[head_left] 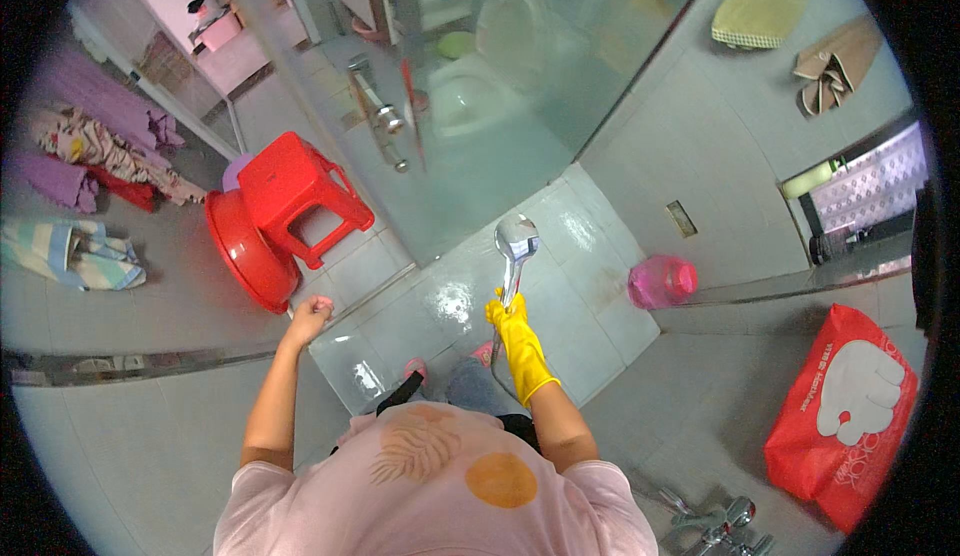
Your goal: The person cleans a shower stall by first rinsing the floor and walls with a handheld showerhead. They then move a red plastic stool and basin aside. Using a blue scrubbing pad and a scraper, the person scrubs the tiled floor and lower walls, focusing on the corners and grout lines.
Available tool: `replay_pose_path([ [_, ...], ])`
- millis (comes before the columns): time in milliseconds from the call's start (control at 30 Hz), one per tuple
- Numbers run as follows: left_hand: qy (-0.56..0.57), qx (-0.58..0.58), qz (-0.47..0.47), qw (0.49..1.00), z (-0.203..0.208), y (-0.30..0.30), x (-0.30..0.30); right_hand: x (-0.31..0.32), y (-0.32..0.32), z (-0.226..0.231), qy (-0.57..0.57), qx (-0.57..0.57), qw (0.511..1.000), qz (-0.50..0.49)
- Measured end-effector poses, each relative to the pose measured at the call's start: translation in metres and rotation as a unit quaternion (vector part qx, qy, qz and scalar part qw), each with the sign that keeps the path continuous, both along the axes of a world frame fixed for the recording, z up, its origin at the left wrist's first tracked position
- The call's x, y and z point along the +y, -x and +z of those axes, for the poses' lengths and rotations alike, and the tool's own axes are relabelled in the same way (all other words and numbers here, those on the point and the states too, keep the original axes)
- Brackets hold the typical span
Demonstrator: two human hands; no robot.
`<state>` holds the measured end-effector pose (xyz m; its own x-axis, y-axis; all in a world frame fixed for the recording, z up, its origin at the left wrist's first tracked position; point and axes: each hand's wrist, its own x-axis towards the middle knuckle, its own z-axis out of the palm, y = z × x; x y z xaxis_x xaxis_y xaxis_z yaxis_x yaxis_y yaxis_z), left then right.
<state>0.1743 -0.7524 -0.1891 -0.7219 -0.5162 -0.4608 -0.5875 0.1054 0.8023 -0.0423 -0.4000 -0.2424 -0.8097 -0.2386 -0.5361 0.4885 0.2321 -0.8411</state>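
My right hand (512, 324), in a yellow rubber glove, is wrapped round the handle of a chrome shower head (516, 241). The shower head points up and away from me over the wet tiles, and part of its hose hangs below the glove. My bare left hand (313, 317) is held out to the left with its fingers curled in, and nothing shows in it. Nearest to that hand are a red plastic basin (250, 256) and a red plastic stool (305, 191), which stand against each other by the left wall.
A glass partition (500, 146) rises ahead, with a toilet behind it. A pink plastic container (662, 282) sits by the right wall. At right hangs a red bag (840, 416), above chrome taps (725, 526). Cloths (75, 253) hang at left. The floor tiles (575, 256) look wet.
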Motion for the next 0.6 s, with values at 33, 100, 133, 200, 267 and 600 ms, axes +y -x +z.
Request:
replay_pose_path([
  [33,-0.004,-0.009,0.007,1.0,-0.007,-0.022,-0.006,-0.005,-0.008,0.001,-0.031,0.0,0.999,0.015],
  [100,-0.008,-0.025,0.021,0.999,-0.017,-0.061,-0.016,-0.019,-0.024,-0.001,-0.076,0.009,0.996,0.048],
  [133,-0.024,-0.019,0.055,0.998,-0.027,-0.083,-0.018,-0.027,-0.034,-0.004,-0.085,0.021,0.994,0.067],
  [200,-0.05,-0.013,0.084,0.995,-0.018,-0.099,-0.01,-0.033,-0.052,-0.025,-0.087,0.068,0.989,0.094],
  [267,-0.076,-0.007,0.114,0.991,-0.015,-0.124,-0.009,-0.045,-0.073,-0.049,-0.075,0.123,0.98,0.134],
  [600,-0.113,-0.021,0.205,0.972,-0.032,-0.212,-0.008,-0.093,-0.135,-0.061,-0.045,0.112,0.979,0.166],
])
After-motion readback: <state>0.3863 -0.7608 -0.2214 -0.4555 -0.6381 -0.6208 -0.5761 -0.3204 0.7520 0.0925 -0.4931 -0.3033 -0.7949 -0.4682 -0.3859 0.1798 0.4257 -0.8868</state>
